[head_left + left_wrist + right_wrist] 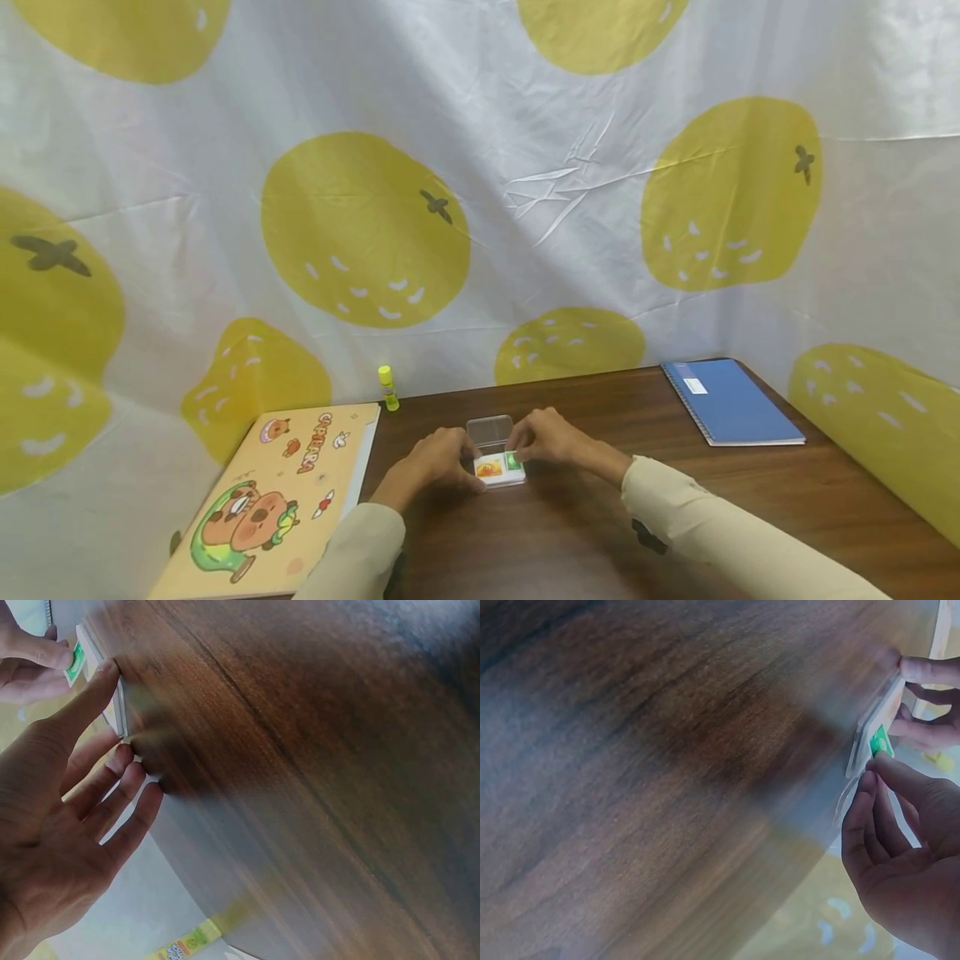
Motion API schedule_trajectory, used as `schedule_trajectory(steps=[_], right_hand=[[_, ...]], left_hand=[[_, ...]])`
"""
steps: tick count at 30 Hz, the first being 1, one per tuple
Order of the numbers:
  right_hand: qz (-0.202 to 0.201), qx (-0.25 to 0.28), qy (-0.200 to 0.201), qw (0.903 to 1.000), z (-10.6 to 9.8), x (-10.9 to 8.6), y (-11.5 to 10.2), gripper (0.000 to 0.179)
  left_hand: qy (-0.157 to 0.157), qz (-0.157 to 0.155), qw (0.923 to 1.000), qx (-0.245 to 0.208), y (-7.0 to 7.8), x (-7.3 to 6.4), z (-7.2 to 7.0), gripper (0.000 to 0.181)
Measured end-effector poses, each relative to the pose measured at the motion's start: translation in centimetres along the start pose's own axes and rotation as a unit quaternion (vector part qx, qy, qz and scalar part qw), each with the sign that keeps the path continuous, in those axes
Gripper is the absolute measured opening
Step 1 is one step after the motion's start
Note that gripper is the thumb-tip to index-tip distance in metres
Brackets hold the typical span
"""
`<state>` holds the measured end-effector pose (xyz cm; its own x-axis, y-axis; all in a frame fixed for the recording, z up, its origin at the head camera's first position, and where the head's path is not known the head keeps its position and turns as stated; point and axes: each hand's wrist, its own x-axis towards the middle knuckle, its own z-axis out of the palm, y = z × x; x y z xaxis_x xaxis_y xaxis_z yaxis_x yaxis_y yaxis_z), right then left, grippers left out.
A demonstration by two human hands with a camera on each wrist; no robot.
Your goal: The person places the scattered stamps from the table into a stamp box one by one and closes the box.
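Observation:
A small flat white case (506, 482) lies on the table with its clear lid (489, 430) raised at the back. An orange stamp-like piece (489, 469) sits in the left part of it. My left hand (447, 458) grips the case's left side between thumb and finger, the other fingers spread loosely. Over the case's right part, my right hand (547, 436) pinches a small green stamp-like piece (878, 740) between thumb and fingertip. The left wrist view shows this green piece (74, 666) tilted at the case; whether it touches the inside I cannot tell.
A large capybara-print book (300, 500) lies at the left. At the back edge stands a yellow glue stick (387, 389). To the right is a blue spiral notebook (738, 404). A lemon-print curtain (480, 167) closes off the brown wooden table (600, 533) behind and at both sides.

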<state>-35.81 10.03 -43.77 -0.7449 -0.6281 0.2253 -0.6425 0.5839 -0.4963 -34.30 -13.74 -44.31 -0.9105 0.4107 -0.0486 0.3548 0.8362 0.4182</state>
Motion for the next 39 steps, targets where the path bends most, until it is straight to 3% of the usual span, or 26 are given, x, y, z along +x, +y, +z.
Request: schedule_trajectory(steps=[39], right_hand=[[0.003,-0.009,-0.004,0.9999,1.0,-0.4,0.7,0.006]], left_hand=[[0.001,0.001,0.9999,0.016,0.0,0.2,-0.1,0.052]])
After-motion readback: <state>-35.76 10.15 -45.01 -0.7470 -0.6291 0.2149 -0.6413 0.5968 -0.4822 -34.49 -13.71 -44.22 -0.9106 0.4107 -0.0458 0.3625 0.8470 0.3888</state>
